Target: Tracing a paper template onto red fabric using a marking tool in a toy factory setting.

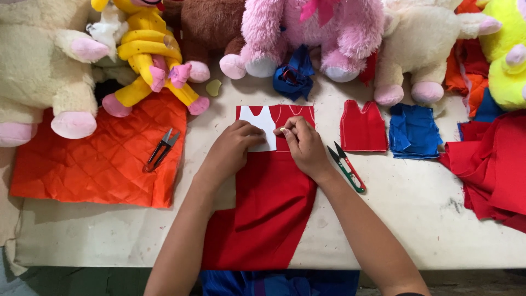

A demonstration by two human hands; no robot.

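While hands press it, white template lies on red cloth

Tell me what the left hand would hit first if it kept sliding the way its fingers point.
The left hand points up and right, fingertips already on the white paper pattern. Past its edge comes the red cloth, then probably the right hand close beside it.

Worktable: off-white top, scuffed and faintly stained, fills most of the view. Front edge runs along the near side. Below it a dark greenish floor, in shadow. Light is even and soft, shadows short. Far edge of the table is covered, so no wall or window shows.
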